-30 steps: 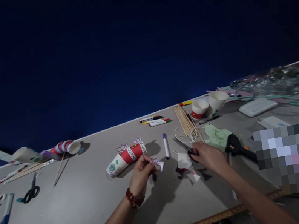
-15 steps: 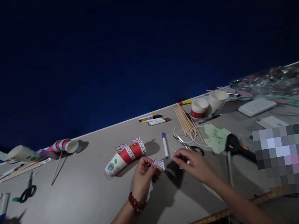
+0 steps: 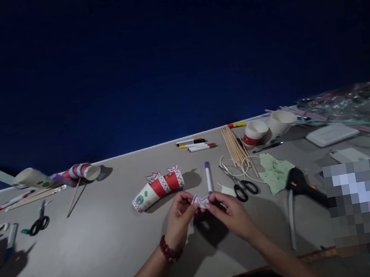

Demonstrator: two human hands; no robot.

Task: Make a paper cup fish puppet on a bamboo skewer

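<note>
A small white paper cutout [image 3: 200, 201] with a purple zigzag outline is pinched at both ends. My left hand [image 3: 180, 217], with a beaded bracelet at its wrist, grips its left end. On its right end close the thumb and forefinger of my right hand [image 3: 231, 213]. Just beyond my left hand lies a decorated paper cup figure [image 3: 158, 190], red and white, with purple-edged paper pieces standing on it. A purple-capped marker [image 3: 208, 177] lies beyond my fingertips. Black-handled scissors [image 3: 240, 186] rest on the table past my right hand, near a white paper scrap [image 3: 228, 191].
Wooden sticks [image 3: 234, 147], paper cups [image 3: 255, 132] and several markers [image 3: 196, 145] lie along the table's far edge. To the right are crumpled green paper [image 3: 278, 172] and a black glue gun [image 3: 301, 183]. Another pair of scissors [image 3: 39, 222] and a second cup figure [image 3: 79, 172] lie left.
My right hand let go of the scissors, leaving them on the table, and moved left to take the cutout's right end. My left hand kept hold of the cutout. The view shifted slightly.
</note>
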